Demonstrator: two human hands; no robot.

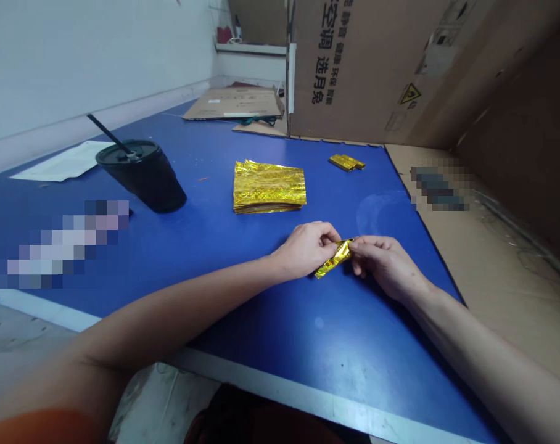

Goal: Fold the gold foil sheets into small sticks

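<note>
While the left hand (308,251) pinches the upper left side of a shiny gold foil piece (329,264), the right hand (385,262) grips its upper right end between thumb and fingers. The foil slants between the two hands, its lower left corner sticking out over the blue table (271,314); whether it touches the surface cannot be told. Beyond the left hand lies a neat stack of gold sheets (269,185), well apart from the fingers. Farther right, near the table's far edge, rests a small cluster of narrow gold strips (346,162). A black lidded cup (145,179) with a straw (108,132) stands on the left, beside a white paper (60,163).
</note>
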